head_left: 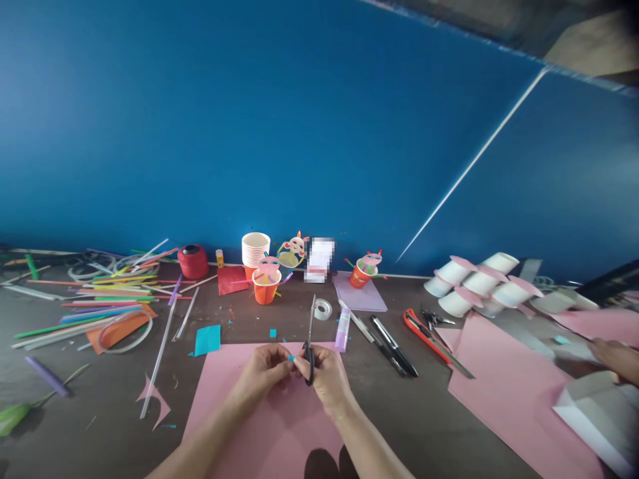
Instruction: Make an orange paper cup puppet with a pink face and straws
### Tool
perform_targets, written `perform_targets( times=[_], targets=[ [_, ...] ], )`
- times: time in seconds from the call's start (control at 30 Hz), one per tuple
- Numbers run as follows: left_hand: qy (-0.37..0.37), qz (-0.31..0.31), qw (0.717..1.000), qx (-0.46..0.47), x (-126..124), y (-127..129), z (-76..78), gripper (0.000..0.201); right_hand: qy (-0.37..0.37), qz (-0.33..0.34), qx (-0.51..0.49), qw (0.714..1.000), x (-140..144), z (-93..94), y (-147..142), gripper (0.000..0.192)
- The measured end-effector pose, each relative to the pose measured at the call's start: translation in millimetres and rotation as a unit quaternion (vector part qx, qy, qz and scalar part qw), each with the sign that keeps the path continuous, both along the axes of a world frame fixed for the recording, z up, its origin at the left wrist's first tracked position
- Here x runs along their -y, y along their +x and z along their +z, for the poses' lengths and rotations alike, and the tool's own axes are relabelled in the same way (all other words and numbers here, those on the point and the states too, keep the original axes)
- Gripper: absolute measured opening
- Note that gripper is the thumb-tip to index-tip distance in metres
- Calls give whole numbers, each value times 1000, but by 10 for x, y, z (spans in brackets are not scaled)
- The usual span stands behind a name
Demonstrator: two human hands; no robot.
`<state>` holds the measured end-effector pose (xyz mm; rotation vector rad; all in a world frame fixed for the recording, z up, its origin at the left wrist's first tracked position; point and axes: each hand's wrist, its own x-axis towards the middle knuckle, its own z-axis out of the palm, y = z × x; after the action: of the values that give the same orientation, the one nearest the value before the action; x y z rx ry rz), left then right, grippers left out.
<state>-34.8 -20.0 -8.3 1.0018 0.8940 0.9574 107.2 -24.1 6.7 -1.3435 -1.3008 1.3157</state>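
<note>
My left hand (264, 371) is closed in a pinch at a tiny blue paper piece (291, 358), just above a pink paper sheet (229, 399). Close beside it, my right hand (328, 382) has scissors (311, 332) with black handles hooked round its fingers, blades pointing away from me. The right thumb also touches the blue piece. A small blue square (273, 333) lies just beyond the hands, and a larger blue paper (208, 340) is to the left. Farther back stands a red cup (266, 293) with a pink paper face and straw-like limbs.
Straws and pipe cleaners (110, 293) spread across the left. A glue stick (342, 329), tape roll (323, 309), pens (394, 346) and an orange box cutter (429, 336) lie right of centre. White cups (469, 279) are stacked farther right. Another person's hand (616, 356) is at the right edge.
</note>
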Motion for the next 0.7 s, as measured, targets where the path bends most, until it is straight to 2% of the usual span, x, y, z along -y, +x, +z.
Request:
perform_targets(
  times=[0.1,0.2,0.33,0.47,0.57,0.7],
  targets=[
    [-9,8,1000,8,2,-1,3,26,-9,0,-35,999,-8,13,-34,30],
    [-29,25,999,36,-9,0,-20,27,-4,21,-14,1000,-10,43,-25,29],
    [-70,67,993,72,-43,2,-63,21,43,72,101,991,-13,90,125,24],
    [-90,94,984,121,-73,-2,-60,17,123,90,237,960,-24,80,328,25],
    [-89,109,979,148,-85,-6,-45,15,140,114,275,944,-14,42,408,25],
    [-80,117,977,159,-82,4,-51,14,136,122,281,942,16,1,430,19]
  ],
)
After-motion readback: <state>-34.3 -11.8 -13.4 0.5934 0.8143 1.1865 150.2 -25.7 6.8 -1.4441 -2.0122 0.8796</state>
